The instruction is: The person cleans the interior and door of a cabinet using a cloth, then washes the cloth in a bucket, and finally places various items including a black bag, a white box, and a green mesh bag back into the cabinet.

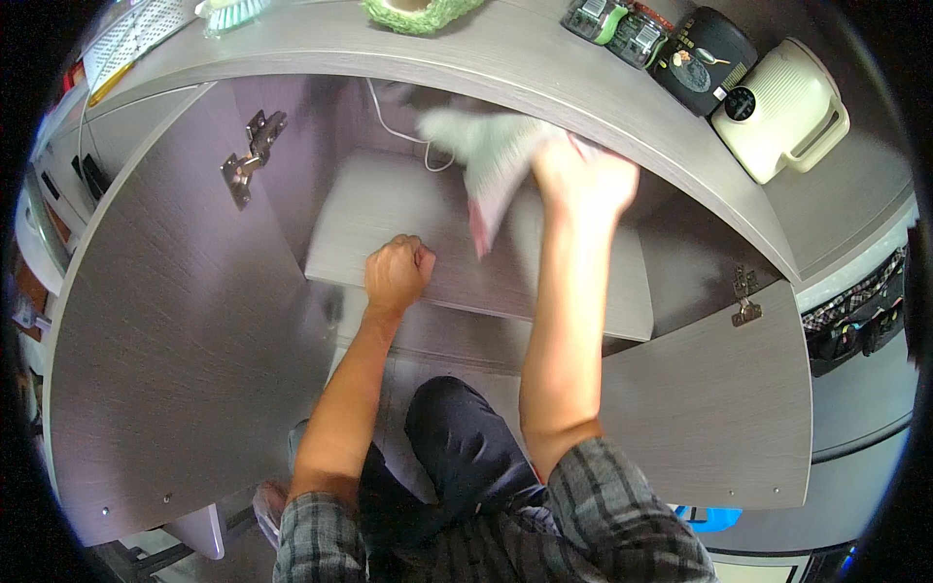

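Observation:
A white cloth with a pinkish-red edge (503, 149) hangs, blurred, from my right hand (583, 175), which is shut on it. That hand is just below the front edge of the cabinet's top, inside the open cabinet. My left hand (397, 271) is curled into a fist by the front edge of the inner shelf (393, 211); nothing shows in it. Behind the cloth, a white cable (383, 120) runs down the back and loops over the shelf.
Cabinet doors stand open at left (189, 350) and right (714, 401), with metal hinges. On the countertop (496, 55) are a green fuzzy ring (419, 16), a brush (232, 13), jars (619, 33), a black canister (703, 62) and a cream kettle-like appliance (780, 109).

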{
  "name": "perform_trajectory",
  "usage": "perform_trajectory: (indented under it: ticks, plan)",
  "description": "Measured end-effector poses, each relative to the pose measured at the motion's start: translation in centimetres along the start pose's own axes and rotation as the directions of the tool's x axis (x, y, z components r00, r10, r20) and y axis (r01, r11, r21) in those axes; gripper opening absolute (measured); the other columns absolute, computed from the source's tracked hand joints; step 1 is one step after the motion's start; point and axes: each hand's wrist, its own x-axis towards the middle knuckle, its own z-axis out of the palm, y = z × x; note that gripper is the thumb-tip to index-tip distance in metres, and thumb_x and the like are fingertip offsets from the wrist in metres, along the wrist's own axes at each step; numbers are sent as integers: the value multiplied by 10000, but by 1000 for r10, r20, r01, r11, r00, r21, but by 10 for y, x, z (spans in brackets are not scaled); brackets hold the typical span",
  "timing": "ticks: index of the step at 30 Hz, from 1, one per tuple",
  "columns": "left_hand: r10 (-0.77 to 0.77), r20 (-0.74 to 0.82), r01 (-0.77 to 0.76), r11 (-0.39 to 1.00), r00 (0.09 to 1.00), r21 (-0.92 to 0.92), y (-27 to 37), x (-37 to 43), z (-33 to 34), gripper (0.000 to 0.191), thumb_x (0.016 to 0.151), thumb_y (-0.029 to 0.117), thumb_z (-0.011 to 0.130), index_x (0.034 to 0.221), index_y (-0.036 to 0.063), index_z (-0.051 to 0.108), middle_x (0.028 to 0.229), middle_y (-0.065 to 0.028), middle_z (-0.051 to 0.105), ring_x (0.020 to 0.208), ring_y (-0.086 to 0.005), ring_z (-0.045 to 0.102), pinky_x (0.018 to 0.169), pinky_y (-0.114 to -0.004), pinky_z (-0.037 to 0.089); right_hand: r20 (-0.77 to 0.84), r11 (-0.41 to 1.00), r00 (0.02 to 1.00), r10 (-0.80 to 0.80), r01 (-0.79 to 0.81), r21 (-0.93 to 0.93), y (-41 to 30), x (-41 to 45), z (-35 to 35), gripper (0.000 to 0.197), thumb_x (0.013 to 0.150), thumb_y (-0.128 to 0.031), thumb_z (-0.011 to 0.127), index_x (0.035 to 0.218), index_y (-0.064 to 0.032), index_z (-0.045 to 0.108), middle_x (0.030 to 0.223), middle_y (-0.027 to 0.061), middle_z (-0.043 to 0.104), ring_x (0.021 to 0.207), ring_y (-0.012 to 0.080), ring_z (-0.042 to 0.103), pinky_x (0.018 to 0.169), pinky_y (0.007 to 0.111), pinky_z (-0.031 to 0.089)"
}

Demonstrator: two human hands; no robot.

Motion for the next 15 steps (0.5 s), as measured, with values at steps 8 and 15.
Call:
perform_trajectory:
  ticks: [8, 15]
  plan:
    - [-28, 2, 28, 999, 1000, -43, -8, -7, -1, 129, 744, 178, 645, 697, 60, 620, 775, -121, 655, 709, -336, 643, 658, -434, 528, -133, 990, 982, -137, 133, -38, -21, -10, 10, 365, 937, -282, 548, 1172, -8, 603, 1126, 146, 654, 1073, 286, 608, 980, 396, 470]
    - [-52, -37, 50, 998, 998, -40, -8, -6, 2, 166, 777, 199, 619, 723, 42, 608, 734, -145, 645, 663, -339, 648, 617, -449, 528, 84, 981, 989, 121, -132, 142, 69, 64, 23, 379, 933, -275, 524, 1198, -11, 588, 1161, 151, 636, 1105, 300, 587, 1001, 420, 446]
